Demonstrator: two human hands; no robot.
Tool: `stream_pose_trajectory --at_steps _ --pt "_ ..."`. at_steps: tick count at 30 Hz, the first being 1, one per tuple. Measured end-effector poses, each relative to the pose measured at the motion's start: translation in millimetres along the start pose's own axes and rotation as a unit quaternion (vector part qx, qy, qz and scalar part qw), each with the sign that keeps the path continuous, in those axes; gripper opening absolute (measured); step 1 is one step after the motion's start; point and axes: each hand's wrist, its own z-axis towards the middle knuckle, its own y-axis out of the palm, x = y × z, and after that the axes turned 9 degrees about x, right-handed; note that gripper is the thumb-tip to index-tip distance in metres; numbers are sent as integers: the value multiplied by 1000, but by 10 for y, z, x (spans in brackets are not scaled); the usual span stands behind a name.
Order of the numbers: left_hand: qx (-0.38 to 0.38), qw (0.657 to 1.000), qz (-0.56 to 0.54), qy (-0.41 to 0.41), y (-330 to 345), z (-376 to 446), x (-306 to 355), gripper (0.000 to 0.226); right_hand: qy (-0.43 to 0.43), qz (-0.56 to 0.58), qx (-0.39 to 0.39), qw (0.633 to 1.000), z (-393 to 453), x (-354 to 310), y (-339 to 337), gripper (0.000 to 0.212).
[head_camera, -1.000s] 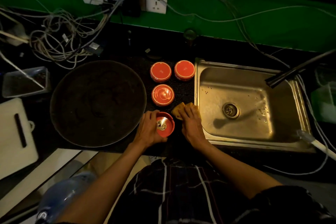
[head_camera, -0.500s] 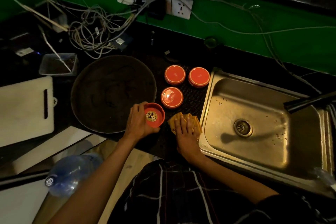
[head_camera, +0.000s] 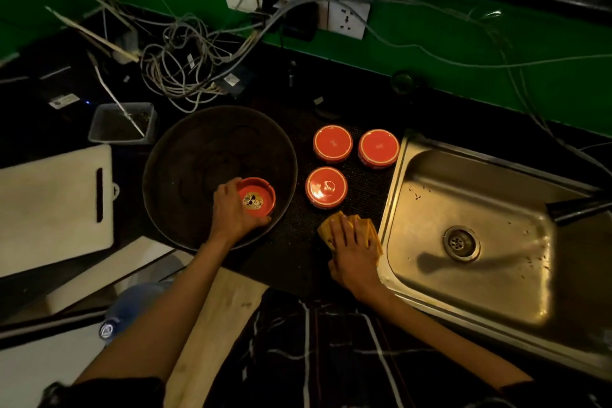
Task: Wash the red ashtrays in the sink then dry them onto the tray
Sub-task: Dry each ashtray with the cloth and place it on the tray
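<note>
- Under the left hand (head_camera: pixel 233 209), a red ashtray (head_camera: pixel 256 197) sits upright inside the round dark tray (head_camera: pixel 198 142); fingers and thumb curl round its rim, gripping it.
- Just right of that hand, past the tray's edge, three more red ashtrays (head_camera: pixel 326 187) lie upside down on a black mat (head_camera: pixel 291 242).
- Nearer the person than those three, the right hand (head_camera: pixel 354 248) lies flat, fingers straight, pressing a yellow cloth (head_camera: pixel 331 225) onto the mat.
- Immediately right of the right hand is the steel sink (head_camera: pixel 480 209), its spout (head_camera: pixel 576 207) reaching in from the far right.
- Left of the left hand, beyond the tray, lies a white cutting board (head_camera: pixel 49 202).
</note>
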Motion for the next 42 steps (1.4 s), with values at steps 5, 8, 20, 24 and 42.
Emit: stream_pose_trajectory --at_steps 5,8,20,24,42 --pt "-29 1000 -3 7 19 525 42 123 18 -27 -15 999 67 -61 6 110" --pt "-44 998 6 36 30 827 68 124 42 -28 -17 999 106 -115 31 114" --pt "-74 992 9 102 94 1611 63 122 121 19 7 992 118 -370 26 111" --pt "-75 990 20 117 128 1608 19 124 133 54 13 990 107 -385 18 104" --pt "-200 943 1 265 813 428 817 137 97 152 96 979 -131 -171 108 97"
